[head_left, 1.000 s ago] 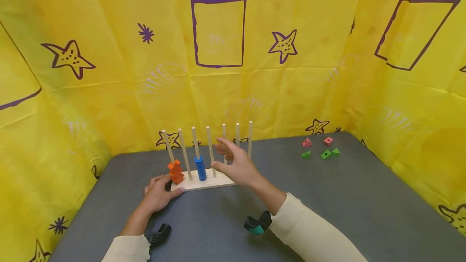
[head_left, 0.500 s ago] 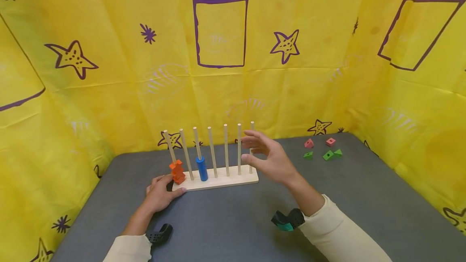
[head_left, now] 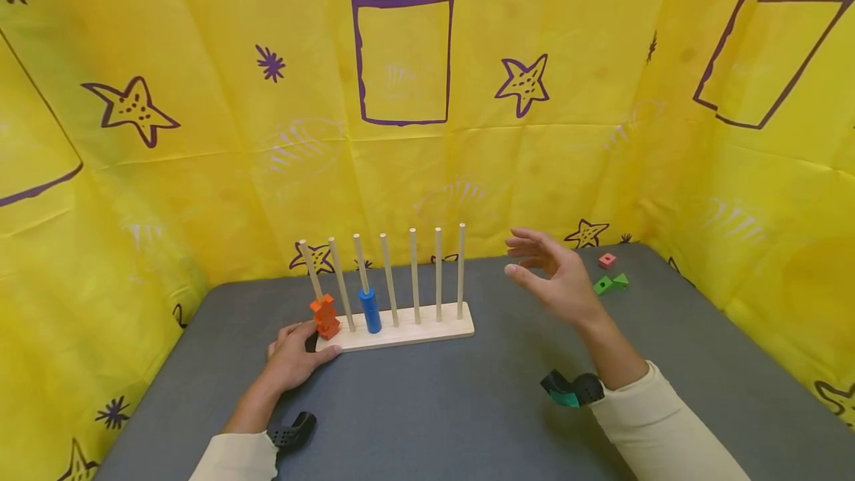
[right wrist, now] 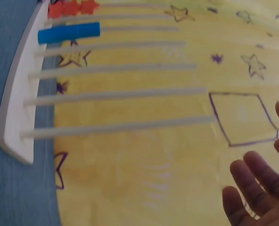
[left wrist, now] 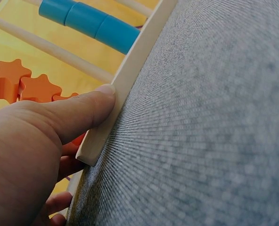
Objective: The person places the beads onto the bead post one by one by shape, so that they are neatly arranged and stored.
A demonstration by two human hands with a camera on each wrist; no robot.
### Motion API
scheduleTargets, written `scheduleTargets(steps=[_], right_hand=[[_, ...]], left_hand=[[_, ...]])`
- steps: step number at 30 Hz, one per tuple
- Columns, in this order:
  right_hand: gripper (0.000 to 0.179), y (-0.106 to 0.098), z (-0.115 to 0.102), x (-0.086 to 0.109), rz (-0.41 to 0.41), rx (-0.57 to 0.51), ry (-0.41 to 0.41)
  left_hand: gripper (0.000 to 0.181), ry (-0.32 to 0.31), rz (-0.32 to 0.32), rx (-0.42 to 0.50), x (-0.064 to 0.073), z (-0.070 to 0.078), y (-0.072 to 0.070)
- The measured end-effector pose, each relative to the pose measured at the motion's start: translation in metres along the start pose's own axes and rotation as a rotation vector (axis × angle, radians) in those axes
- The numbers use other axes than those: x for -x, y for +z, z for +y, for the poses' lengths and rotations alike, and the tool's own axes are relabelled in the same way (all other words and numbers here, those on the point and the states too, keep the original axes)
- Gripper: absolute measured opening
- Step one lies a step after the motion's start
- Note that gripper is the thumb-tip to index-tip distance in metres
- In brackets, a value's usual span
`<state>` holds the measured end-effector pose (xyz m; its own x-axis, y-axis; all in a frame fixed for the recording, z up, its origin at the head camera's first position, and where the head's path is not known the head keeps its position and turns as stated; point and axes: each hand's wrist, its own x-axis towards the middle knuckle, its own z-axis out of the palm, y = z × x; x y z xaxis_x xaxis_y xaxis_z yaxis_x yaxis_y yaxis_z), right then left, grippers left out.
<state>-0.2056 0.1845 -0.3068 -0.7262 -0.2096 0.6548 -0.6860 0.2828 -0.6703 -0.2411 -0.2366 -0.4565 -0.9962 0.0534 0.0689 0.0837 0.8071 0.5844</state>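
Left hand (head_left: 292,357) grips the base (head_left: 427,329) at its left end, on the bench (head_left: 434,407); press evenly to hold it flat. Right hand (head_left: 557,280), empty, fingers apart, hangs between base and green blocks (head_left: 603,285). Avoid bumping the pegs (head_left: 462,273).

Left grip (left wrist: 26,146) has its thumb (left wrist: 83,110) planted on the long edge of the wooden base (left wrist: 98,139), right near the corner, fingers (left wrist: 59,202) tucked round past the end. Base sits on the grey desk (left wrist: 201,132). Orange stars (left wrist: 39,88) are stacked near that corner, partly hidden by the thumb, then comes a pale peg (left wrist: 50,48), then three blue cylinders (left wrist: 86,20) further along.
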Motion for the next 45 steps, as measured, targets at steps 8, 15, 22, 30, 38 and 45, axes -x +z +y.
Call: scheduleTargets(steps=[8,15,22,30,38,45], right_hand=[[0.044,-0.023,0.023,0.006,0.101,-0.014,0.059],[0.043,-0.043,0.08,0.01,0.181,-0.018,0.123],[0.041,-0.051,0.096,0.015,0.212,0.024,0.225],[0.044,-0.056,0.126,0.027,0.192,0.105,0.371],[0.047,-0.061,0.179,0.043,0.135,0.161,0.459],[0.047,-0.059,0.19,0.049,0.068,0.165,0.518]], left_hand=[[0.078,-0.008,-0.006,0.009,0.002,0.002,0.001],[0.077,-0.005,-0.002,0.007,0.002,0.001,0.0],[0.077,0.016,0.004,-0.004,0.002,-0.001,0.001],[0.076,0.028,0.003,-0.008,0.002,-0.002,0.0],[0.075,0.027,0.0,-0.01,0.002,0.001,-0.001],[0.076,0.02,-0.007,-0.017,0.003,0.002,-0.002]])
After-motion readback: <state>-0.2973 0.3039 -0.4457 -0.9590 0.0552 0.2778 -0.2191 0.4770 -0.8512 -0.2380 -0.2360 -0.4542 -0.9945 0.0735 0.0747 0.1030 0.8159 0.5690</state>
